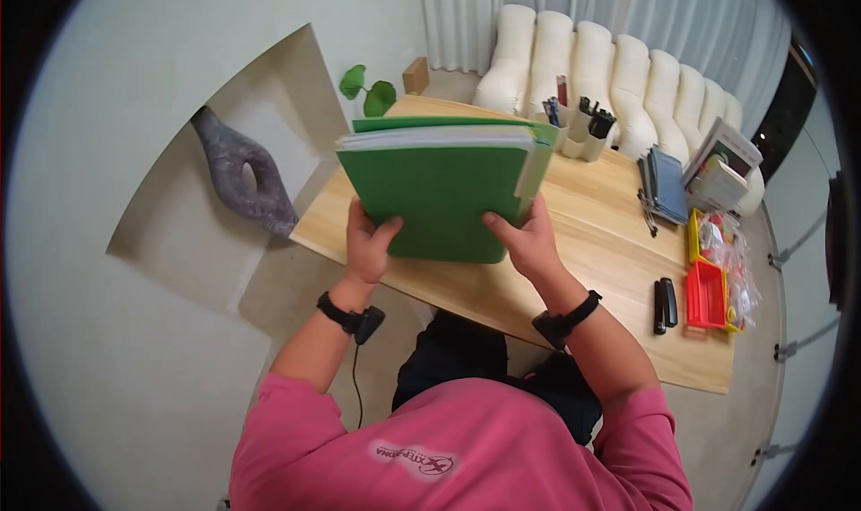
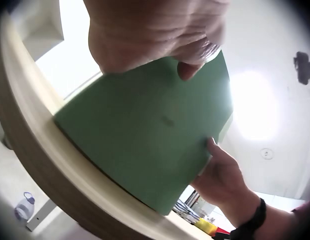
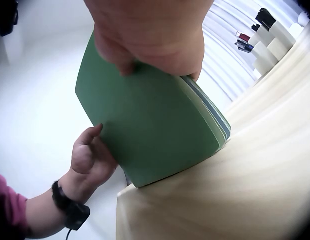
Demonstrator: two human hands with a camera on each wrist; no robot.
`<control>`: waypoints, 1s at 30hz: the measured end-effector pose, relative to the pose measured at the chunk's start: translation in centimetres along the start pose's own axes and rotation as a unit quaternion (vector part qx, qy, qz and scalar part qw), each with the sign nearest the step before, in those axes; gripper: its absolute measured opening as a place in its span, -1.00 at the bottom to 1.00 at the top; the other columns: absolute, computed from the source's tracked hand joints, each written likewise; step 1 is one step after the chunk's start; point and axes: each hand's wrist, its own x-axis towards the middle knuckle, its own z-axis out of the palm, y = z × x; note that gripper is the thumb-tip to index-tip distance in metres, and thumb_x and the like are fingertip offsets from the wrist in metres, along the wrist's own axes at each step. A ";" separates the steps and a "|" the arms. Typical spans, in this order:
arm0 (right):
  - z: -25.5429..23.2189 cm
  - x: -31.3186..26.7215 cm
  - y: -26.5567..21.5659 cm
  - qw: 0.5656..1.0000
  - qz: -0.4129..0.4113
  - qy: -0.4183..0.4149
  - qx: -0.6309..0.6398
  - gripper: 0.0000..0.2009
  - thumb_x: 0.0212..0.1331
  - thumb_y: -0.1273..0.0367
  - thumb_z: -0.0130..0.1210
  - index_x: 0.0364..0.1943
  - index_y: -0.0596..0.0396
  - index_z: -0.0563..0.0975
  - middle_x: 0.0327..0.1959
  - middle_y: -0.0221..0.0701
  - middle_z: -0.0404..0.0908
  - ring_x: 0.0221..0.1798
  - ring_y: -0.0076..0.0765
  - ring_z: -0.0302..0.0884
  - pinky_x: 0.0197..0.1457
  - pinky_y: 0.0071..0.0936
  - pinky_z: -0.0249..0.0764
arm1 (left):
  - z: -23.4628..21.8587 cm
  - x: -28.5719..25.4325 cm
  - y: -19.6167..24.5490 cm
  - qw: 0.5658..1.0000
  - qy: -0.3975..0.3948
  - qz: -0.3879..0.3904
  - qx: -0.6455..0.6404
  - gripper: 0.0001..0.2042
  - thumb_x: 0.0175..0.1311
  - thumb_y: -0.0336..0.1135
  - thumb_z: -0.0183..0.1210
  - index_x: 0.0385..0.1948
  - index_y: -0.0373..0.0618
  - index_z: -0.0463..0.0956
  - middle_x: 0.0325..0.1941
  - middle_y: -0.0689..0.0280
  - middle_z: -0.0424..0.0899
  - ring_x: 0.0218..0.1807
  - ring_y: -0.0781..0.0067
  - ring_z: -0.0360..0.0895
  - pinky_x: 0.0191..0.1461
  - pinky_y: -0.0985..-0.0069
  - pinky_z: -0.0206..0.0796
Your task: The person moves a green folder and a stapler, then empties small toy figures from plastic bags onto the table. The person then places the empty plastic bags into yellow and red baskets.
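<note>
A stack of green file folders with white papers between the covers stands tilted upright over the desk. My left hand grips its left side, thumb across the front cover and fingers hidden behind. On the opposite side my right hand holds it the same way. In the left wrist view, the lower edge of the green cover is right at the desktop near its front edge. Several layered sheets or covers show along the side of the stack in the right wrist view.
The wooden desk carries pen holders, a blue-grey pouch, a propped booklet, a black stapler and a red bin beside plastic bags. A cream sofa stands behind; a wall niche with a grey sculpture is at left.
</note>
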 end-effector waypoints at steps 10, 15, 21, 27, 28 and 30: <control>0.4 -0.6 -0.3 0.999 -0.021 0.002 -0.027 -0.30 0.25 0.52 0.37 0.41 0.04 0.21 0.24 -0.33 0.50 0.29 -0.35 0.48 0.33 -0.32 0.51 | 1.3 -1.4 1.0 0.999 0.042 -0.026 -0.012 -0.60 0.45 -0.54 0.13 0.29 -0.17 0.39 0.24 0.31 0.57 0.30 0.45 0.46 0.42 0.41 0.27; 0.6 -1.1 -0.7 0.995 -0.059 0.023 -0.071 -0.27 0.22 0.55 0.32 0.43 0.02 0.18 0.24 -0.36 0.49 0.29 -0.35 0.49 0.31 -0.33 0.51 | 2.0 -1.9 0.7 0.998 0.046 0.041 0.032 -0.57 0.44 -0.56 0.09 0.33 -0.19 0.37 0.26 0.29 0.55 0.29 0.43 0.46 0.42 0.41 0.26; -0.6 -0.8 0.2 0.999 -0.012 -0.033 -0.017 -0.38 0.31 0.56 0.25 0.42 0.02 0.25 0.24 -0.36 0.51 0.29 -0.37 0.48 0.31 -0.34 0.50 | 1.8 -1.0 1.2 0.999 0.029 0.028 0.022 -0.61 0.47 -0.58 0.05 0.30 -0.18 0.37 0.23 0.30 0.57 0.27 0.43 0.47 0.40 0.41 0.28; -1.3 -0.7 0.2 0.990 -0.043 -0.035 -0.129 -0.53 0.41 0.46 0.26 0.34 0.09 0.38 0.17 -0.37 0.61 0.22 -0.42 0.54 0.29 -0.37 0.50 | 1.1 0.0 0.2 1.000 0.010 -0.002 0.007 -0.62 0.50 -0.57 0.04 0.31 -0.18 0.37 0.22 0.30 0.58 0.27 0.45 0.48 0.40 0.43 0.29; -1.0 -0.7 0.0 0.990 -0.045 -0.029 -0.128 -0.53 0.41 0.46 0.26 0.34 0.09 0.38 0.17 -0.37 0.61 0.22 -0.42 0.54 0.29 -0.37 0.50 | 0.9 0.2 0.1 1.000 0.003 -0.002 0.007 -0.62 0.50 -0.57 0.04 0.31 -0.18 0.37 0.22 0.30 0.58 0.27 0.45 0.48 0.40 0.43 0.29; 0.0 -1.0 -0.2 0.990 -0.069 0.020 -0.122 -0.59 0.41 0.47 0.25 0.28 0.10 0.44 0.11 -0.37 0.66 0.19 -0.43 0.57 0.27 -0.39 0.50 | 0.3 0.2 0.0 0.999 -0.012 -0.029 0.029 -0.62 0.52 -0.53 0.08 0.33 -0.18 0.35 0.26 0.28 0.55 0.31 0.42 0.46 0.44 0.41 0.26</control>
